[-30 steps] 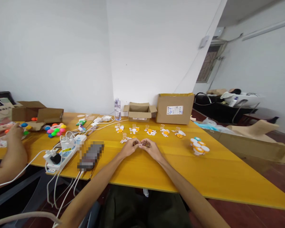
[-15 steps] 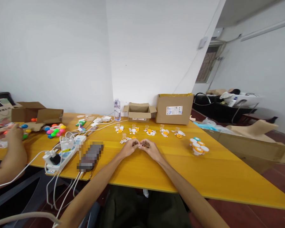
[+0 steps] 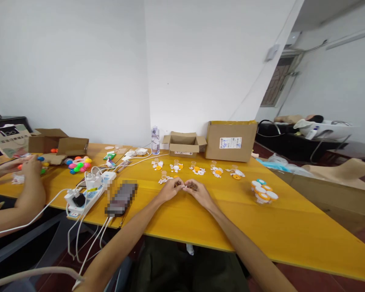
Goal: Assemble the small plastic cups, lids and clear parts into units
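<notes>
Close together over the yellow table (image 3: 207, 227), my left hand (image 3: 172, 190) and my right hand (image 3: 198, 192) pinch a small white piece (image 3: 184, 187) between their fingertips. Fingers hide most of it, so its kind cannot be made out. Just beyond my left hand lies a group of white parts (image 3: 163, 181) with a clear cup (image 3: 164, 174). Farther back, a row of similar small piles holds white and orange discs (image 3: 197, 170) and clear cups. To the right of my right hand stands a cluster of clear containers with white, orange and teal tops (image 3: 263, 191).
An open carton (image 3: 184, 149), a larger cardboard box (image 3: 231, 142) and a water bottle (image 3: 155, 140) stand along the wall. A power strip (image 3: 91, 194) with cables and a blurred-out dark device (image 3: 121, 199) lie left. Another person's hands (image 3: 30, 164) are by colourful balls (image 3: 79, 165).
The view has turned slightly left, so things appear shifted right. My hands stay together at the small white piece, with only slight finger movement.
</notes>
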Motion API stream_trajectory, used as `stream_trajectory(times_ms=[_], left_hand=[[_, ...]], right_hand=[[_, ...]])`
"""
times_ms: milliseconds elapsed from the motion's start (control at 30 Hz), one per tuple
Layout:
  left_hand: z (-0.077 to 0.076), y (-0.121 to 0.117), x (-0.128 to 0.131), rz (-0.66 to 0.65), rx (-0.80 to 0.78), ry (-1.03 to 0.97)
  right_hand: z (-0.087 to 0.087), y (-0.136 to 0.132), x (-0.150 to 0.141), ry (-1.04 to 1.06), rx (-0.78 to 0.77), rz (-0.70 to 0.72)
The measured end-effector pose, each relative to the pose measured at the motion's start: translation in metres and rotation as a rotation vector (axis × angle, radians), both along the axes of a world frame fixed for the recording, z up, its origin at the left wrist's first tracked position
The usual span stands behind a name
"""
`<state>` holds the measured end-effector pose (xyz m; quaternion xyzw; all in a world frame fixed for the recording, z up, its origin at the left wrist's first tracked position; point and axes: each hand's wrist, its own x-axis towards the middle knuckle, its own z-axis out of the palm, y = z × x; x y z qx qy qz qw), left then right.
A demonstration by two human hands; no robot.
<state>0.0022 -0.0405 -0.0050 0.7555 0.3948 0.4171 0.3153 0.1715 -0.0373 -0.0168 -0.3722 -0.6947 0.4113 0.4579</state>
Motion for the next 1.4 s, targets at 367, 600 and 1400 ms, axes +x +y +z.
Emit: stream_trajectory(times_ms=[367,600,1400], left_hand=[[0.000,0.002,-0.003,0.069,0.012,-0.012],[0.012,0.006,-0.017,0.228,0.052,-0.130],[0.006,0.014,-0.024,0.316,0.074,-0.158]], right_hand=[[-0.002,0.004,0.004,-0.114,0.123,-0.035],[-0.007,0.005,0.004,-0.279,0.235,-0.140],[0.009,0.025,-0.023,-0.691,0.291,-0.261]])
